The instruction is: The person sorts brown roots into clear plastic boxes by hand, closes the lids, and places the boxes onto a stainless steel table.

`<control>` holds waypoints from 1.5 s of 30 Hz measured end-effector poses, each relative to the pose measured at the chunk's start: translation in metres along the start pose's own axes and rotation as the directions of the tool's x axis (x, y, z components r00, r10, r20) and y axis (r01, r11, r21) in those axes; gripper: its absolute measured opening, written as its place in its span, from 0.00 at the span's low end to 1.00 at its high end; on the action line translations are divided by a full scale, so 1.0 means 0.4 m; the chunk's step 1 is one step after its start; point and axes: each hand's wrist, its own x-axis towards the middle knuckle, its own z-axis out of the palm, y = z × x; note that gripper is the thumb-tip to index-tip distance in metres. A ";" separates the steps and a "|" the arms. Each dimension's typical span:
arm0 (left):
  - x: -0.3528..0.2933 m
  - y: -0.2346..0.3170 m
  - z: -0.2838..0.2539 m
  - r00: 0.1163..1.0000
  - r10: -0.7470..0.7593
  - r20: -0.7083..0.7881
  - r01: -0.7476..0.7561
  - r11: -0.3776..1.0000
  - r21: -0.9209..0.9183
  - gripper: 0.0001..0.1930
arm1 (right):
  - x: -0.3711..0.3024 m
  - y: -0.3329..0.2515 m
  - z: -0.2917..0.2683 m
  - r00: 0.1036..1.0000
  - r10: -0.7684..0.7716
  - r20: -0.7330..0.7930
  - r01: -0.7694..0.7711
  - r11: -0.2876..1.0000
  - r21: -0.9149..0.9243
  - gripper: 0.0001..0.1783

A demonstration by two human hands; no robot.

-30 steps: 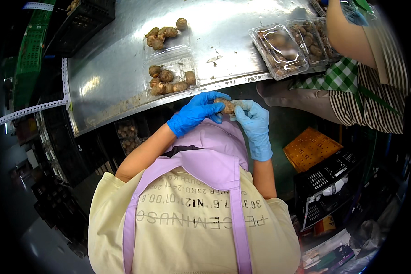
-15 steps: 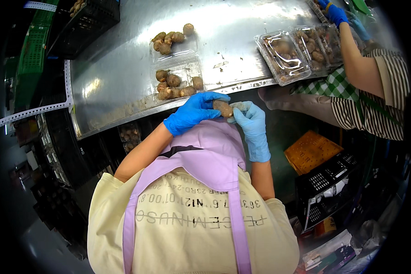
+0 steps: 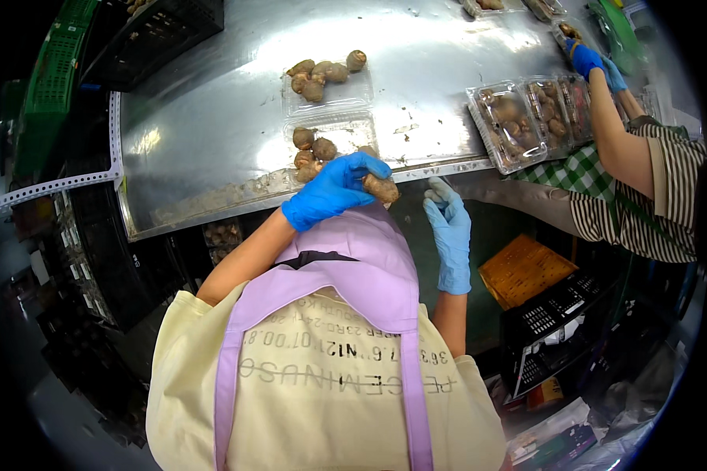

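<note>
My left hand (image 3: pixel 331 192), in a blue glove, grips a brown taro (image 3: pixel 382 188) between thumb and fingers at the table's front edge. Apart from it, to the right, my right hand (image 3: pixel 450 235) in a paler blue glove is empty, its fingers loosely bent and spread. Just beyond my left hand lies an open clear plastic clamshell box (image 3: pixel 346 125). Several taros (image 3: pixel 310 145) sit in its near half, partly hidden by that hand. More taros (image 3: pixel 322 74) rest on the far half.
Filled clear boxes (image 3: pixel 507 129) stand in a row at the right of the metal table (image 3: pixel 212 118). Beyond them a co-worker's blue-gloved hands (image 3: pixel 589 63) handle another box. Dark crates (image 3: pixel 157 39) stand at the far left. An orange-brown crate (image 3: pixel 526 271) is low on the right.
My right hand has let go of the taro and drawn away to the right, fingers opening. The taro stays in my left hand. The view has shifted slightly.
</note>
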 end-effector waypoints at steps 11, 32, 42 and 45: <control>-0.016 -0.014 -0.076 0.997 0.076 0.014 -0.077 0.986 0.146 0.19 | 0.023 -0.153 0.187 0.906 -0.361 0.224 0.423 0.719 -0.552 0.08; 0.035 0.428 -0.552 0.585 0.694 -0.420 -0.453 0.709 0.540 0.13 | -0.025 0.125 0.031 0.990 0.135 -0.048 -0.143 0.955 -0.260 0.09; 0.069 0.040 -0.259 0.967 -0.232 0.106 -0.093 0.066 0.993 0.17 | -0.024 0.179 0.007 0.975 0.221 -0.012 -0.203 0.875 -0.439 0.11; 0.107 0.059 -0.241 0.903 -0.428 0.033 -0.055 -0.039 0.998 0.20 | -0.002 0.181 0.001 0.984 0.176 0.019 -0.144 0.856 -0.497 0.10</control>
